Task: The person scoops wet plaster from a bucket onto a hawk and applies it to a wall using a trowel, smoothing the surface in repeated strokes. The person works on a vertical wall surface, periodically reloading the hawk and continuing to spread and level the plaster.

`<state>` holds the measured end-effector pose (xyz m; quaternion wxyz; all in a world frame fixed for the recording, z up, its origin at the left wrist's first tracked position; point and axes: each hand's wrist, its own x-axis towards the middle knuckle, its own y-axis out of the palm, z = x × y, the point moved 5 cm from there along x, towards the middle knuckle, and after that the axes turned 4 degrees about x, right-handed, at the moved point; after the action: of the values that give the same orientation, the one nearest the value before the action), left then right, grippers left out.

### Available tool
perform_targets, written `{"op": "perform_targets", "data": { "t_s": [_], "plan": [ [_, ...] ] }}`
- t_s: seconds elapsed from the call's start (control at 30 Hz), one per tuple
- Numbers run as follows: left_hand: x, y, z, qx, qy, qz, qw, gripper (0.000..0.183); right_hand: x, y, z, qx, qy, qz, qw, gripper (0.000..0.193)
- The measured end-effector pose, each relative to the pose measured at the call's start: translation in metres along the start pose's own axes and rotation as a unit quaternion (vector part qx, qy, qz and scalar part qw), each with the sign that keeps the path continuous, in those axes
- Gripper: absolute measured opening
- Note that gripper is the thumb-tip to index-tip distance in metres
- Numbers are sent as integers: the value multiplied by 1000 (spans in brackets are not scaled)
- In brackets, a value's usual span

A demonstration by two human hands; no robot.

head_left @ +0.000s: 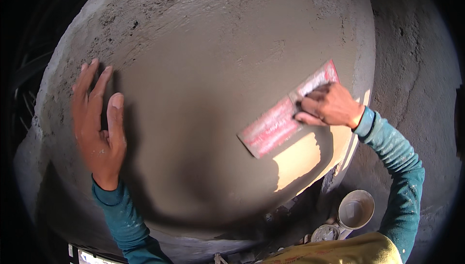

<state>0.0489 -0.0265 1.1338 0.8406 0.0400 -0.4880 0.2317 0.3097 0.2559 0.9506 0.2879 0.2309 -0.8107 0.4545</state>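
Note:
My right hand [329, 105] is closed round the handle of a plastering trowel [271, 128], whose long red face plate is smeared with pale plaster. The trowel lies slanted against a wall of smooth grey-brown plaster [208, 75], its lower end to the left. The handle is mostly hidden under my fingers. At the left my left hand [99, 123] is raised before the wall's rougher edge, fingers stretched out and holding nothing. Whether its fingertips touch the surface I cannot tell.
At the lower right stand a plaster-stained bucket [356, 209] and a smaller round container [325, 233]. A rough grey wall [411, 70] meets the plastered one at the right. Sunlight makes a bright patch [300, 160] below the trowel. Dark rubble-like clutter lies along the bottom.

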Motion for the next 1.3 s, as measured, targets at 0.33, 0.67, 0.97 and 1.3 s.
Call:
{"op": "perform_targets", "data": {
  "t_s": [0.33,0.67,0.97,1.3],
  "plan": [
    [-5,7,-4,-60,15,-30,998,35,35,-46,-4,203,379,-309,849,37],
    [-1,21,-11,-108,46,-47,992,36,116,-46,47,-25,388,-341,856,39],
    [-3,25,-25,-82,63,-23,994,35,65,-63,-55,-101,421,-386,815,51],
    [-4,14,-19,-17,73,30,997,38,28,-73,-132,-30,464,-356,811,55]
  ]
}}
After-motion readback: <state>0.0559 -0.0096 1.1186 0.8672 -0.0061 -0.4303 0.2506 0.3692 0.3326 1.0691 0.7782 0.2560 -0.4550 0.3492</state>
